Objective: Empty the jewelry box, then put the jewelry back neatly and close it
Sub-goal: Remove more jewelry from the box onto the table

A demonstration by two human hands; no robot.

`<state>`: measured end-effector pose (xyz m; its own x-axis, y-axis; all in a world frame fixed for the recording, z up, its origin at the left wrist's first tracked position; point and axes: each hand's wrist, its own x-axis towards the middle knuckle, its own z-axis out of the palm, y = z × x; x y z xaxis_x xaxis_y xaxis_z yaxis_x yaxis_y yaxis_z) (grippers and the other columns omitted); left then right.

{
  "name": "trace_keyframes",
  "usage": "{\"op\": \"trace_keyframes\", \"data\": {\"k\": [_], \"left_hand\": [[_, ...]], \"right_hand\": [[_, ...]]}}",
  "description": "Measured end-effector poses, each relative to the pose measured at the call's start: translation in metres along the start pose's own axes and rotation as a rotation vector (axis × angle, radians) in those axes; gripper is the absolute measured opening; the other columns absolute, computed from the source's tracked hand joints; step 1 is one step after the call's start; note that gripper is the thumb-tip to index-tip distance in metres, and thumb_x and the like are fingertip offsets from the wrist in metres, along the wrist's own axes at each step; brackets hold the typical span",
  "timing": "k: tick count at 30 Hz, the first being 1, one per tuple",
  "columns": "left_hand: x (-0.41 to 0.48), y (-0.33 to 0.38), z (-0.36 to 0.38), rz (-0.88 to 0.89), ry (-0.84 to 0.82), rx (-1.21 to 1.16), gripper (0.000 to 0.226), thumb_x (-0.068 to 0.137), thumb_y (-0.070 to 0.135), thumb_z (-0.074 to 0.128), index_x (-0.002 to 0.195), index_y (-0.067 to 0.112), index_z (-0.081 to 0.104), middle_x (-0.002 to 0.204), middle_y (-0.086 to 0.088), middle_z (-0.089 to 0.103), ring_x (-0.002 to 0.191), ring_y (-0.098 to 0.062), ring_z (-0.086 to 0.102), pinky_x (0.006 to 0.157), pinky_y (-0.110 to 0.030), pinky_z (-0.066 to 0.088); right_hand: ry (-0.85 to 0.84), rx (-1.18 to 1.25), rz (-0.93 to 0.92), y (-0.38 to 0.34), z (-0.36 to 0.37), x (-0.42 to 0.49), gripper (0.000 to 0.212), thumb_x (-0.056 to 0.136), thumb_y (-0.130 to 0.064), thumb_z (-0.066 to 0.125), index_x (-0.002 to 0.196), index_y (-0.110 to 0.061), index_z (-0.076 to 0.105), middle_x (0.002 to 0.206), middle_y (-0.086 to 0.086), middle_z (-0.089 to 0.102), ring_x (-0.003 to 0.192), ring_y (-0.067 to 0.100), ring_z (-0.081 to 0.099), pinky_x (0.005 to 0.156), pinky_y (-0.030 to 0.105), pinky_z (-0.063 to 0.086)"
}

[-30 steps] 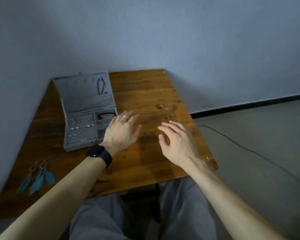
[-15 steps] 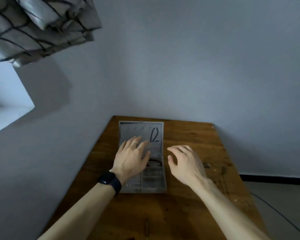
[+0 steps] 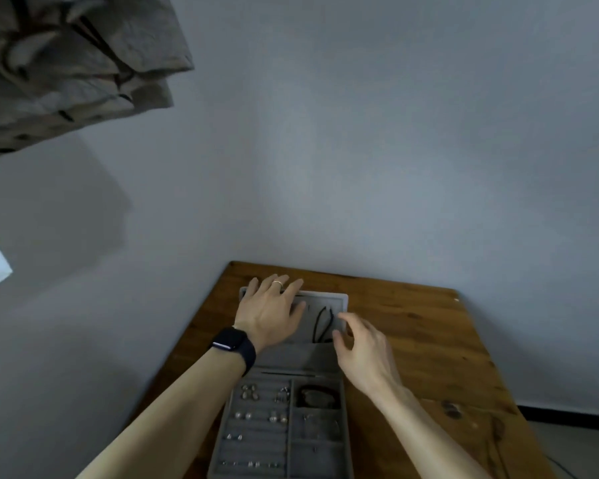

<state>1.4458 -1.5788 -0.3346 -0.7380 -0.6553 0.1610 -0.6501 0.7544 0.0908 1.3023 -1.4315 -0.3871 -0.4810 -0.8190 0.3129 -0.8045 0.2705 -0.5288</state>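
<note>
A grey velvet jewelry box [image 3: 322, 454] lies open on the wooden table [image 3: 429, 340], its lid [image 3: 339, 302] folded back towards the wall. Small earrings [image 3: 249, 392] sit in the padded rows on the left, and a bracelet [image 3: 317, 395] fills the upper right compartment. A black cord necklace [image 3: 322, 323] hangs inside the lid. My left hand [image 3: 274, 312], with a ring and a dark watch, lies flat with spread fingers over the lid's top left edge. My right hand [image 3: 363, 347] hovers by the lid's right side, fingers loosely bent, holding nothing.
The table stands against a pale wall [image 3: 360, 150]. A patterned curtain [image 3: 66, 63] hangs at the upper left. A dark skirting strip [image 3: 567, 414] runs along the floor at the right.
The view has tilted up and moved closer to the box. Both hands have reached forward from the tray part to the lid, the left now on its top edge.
</note>
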Motion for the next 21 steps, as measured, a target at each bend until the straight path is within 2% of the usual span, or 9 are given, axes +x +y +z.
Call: {"op": "trace_keyframes", "data": {"k": [3, 6, 8, 10, 13, 18, 21], "left_hand": [[0.008, -0.004, 0.003, 0.005, 0.019, -0.029, 0.051, 0.104, 0.046, 0.034, 0.151, 0.027, 0.038, 0.143, -0.002, 0.056, 0.134, -0.024, 0.047, 0.117, -0.045, 0.025], [0.009, -0.005, 0.006, 0.03, 0.119, -0.066, 0.043, 0.102, 0.038, 0.043, 0.143, 0.026, 0.049, 0.128, 0.001, 0.063, 0.12, -0.02, 0.056, 0.108, -0.04, 0.034], [0.008, -0.006, 0.01, 0.046, 0.168, -0.074, 0.039, 0.1, 0.036, 0.046, 0.137, 0.026, 0.054, 0.122, 0.001, 0.064, 0.116, -0.02, 0.057, 0.105, -0.039, 0.036], [0.005, -0.007, 0.016, 0.057, 0.218, -0.07, 0.034, 0.099, 0.035, 0.05, 0.13, 0.026, 0.059, 0.117, 0.001, 0.065, 0.111, -0.021, 0.058, 0.101, -0.039, 0.039], [0.0, -0.01, 0.024, 0.058, 0.323, -0.083, 0.028, 0.095, 0.033, 0.055, 0.12, 0.025, 0.064, 0.108, 0.001, 0.067, 0.102, -0.022, 0.061, 0.092, -0.039, 0.043], [-0.008, -0.011, 0.032, 0.079, 0.46, -0.095, 0.023, 0.093, 0.028, 0.058, 0.114, 0.022, 0.066, 0.103, 0.0, 0.066, 0.093, -0.023, 0.06, 0.085, -0.039, 0.043], [-0.013, -0.008, 0.035, 0.104, 0.503, -0.082, 0.022, 0.094, 0.027, 0.057, 0.114, 0.021, 0.064, 0.102, 0.0, 0.065, 0.093, -0.022, 0.058, 0.084, -0.039, 0.041]], "right_hand": [[0.033, 0.028, 0.051, -0.001, 0.009, 0.005, 0.038, 0.098, -0.033, 0.061, 0.135, -0.024, 0.058, 0.132, -0.002, 0.063, 0.114, 0.017, 0.065, 0.086, 0.025, 0.054], [0.16, -0.044, 0.091, -0.009, 0.018, 0.007, 0.025, 0.095, -0.035, 0.064, 0.118, -0.025, 0.066, 0.128, -0.002, 0.06, 0.098, 0.016, 0.068, 0.065, 0.019, 0.048], [0.236, -0.146, 0.101, -0.014, 0.022, 0.009, 0.02, 0.091, -0.035, 0.069, 0.106, -0.022, 0.07, 0.129, 0.0, 0.058, 0.097, 0.019, 0.066, 0.061, 0.022, 0.049], [0.284, -0.275, 0.061, -0.017, 0.026, 0.013, 0.019, 0.086, -0.033, 0.075, 0.099, -0.018, 0.072, 0.131, 0.003, 0.056, 0.098, 0.023, 0.063, 0.063, 0.031, 0.053], [0.317, -0.384, 0.023, -0.02, 0.031, 0.016, 0.019, 0.084, -0.026, 0.077, 0.098, -0.013, 0.075, 0.135, 0.005, 0.055, 0.102, 0.028, 0.059, 0.069, 0.041, 0.054], [0.335, -0.416, 0.023, -0.026, 0.033, 0.014, 0.012, 0.089, -0.02, 0.069, 0.096, -0.011, 0.073, 0.141, 0.005, 0.051, 0.113, 0.027, 0.053, 0.076, 0.042, 0.05], [0.37, -0.39, -0.029, -0.026, 0.027, 0.01, 0.011, 0.092, -0.02, 0.064, 0.095, -0.011, 0.069, 0.142, 0.004, 0.05, 0.113, 0.026, 0.053, 0.076, 0.041, 0.048]]}}
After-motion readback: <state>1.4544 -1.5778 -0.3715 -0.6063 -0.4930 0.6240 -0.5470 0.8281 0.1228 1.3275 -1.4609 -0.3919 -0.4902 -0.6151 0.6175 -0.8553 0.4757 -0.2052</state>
